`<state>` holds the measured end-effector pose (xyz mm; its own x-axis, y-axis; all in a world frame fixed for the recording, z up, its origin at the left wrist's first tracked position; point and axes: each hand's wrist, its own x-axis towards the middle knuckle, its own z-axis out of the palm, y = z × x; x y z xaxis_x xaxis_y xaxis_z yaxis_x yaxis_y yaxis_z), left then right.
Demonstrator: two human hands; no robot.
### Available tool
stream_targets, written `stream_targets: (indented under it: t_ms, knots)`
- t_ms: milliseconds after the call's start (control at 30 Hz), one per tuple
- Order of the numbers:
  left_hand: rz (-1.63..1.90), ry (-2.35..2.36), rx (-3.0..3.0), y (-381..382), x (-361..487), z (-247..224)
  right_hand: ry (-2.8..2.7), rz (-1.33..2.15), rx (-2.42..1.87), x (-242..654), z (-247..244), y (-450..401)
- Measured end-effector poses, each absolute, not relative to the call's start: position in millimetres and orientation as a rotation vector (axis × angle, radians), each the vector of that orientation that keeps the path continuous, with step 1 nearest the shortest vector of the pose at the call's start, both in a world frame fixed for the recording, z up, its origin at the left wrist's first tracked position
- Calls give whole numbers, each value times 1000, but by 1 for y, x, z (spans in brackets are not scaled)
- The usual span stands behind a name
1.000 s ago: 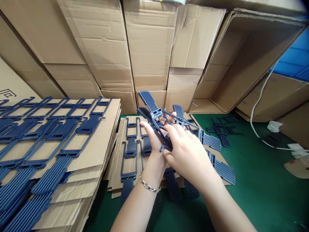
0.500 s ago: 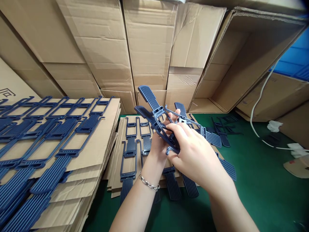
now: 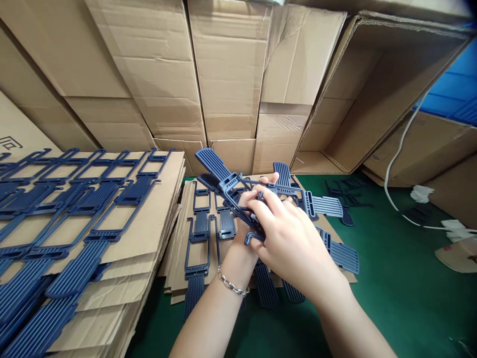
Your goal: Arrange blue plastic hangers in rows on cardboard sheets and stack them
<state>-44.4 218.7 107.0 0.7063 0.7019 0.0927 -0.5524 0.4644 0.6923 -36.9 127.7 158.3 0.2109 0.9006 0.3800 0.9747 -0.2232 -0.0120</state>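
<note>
Both hands meet above the middle cardboard stack, around several dark blue plastic frames with ribbed paddles. My left hand (image 3: pixel 249 211), with a chain bracelet at the wrist, is closed on the frames from beneath, partly covered by the other hand. My right hand (image 3: pixel 283 223) lies over it, fingers bent round the same bundle. One ribbed paddle (image 3: pixel 213 163) sticks out to the upper left, and another paddle (image 3: pixel 327 206) points right. More blue frames (image 3: pixel 197 248) lie flat on the cardboard beneath, left of the hands.
On the left, a tall cardboard stack (image 3: pixel 149 238) bears rows of blue frames. Cardboard boxes (image 3: pixel 231 74) line the back, with an open box (image 3: pixel 350 99) at the right. Loose blue parts (image 3: pixel 345 191), a white cable (image 3: pixel 391 169) and white scraps (image 3: pixel 422 194) are on the right.
The held frames have shifted left and tilted, their upper-left paddle now lower. My right hand has moved slightly left with them, and the right-pointing paddle lies more level.
</note>
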Motion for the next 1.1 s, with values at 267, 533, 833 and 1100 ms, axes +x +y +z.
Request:
stream_targets:
  t_ms: [267,533,833,1100]
  knots:
    - [769,135,825,216,-63,118,-1794,-353,-2253,-30,157,127]
    - [826,56,881,223,-68,109,-1891,-242,-2143,-24,158,123]
    - [768,28,687,224,-57,105,-1885,-86,-2051,-21,160,122]
    - [800,102,729,220,-58,113,-1851,-136,-2109,-27,160,124]
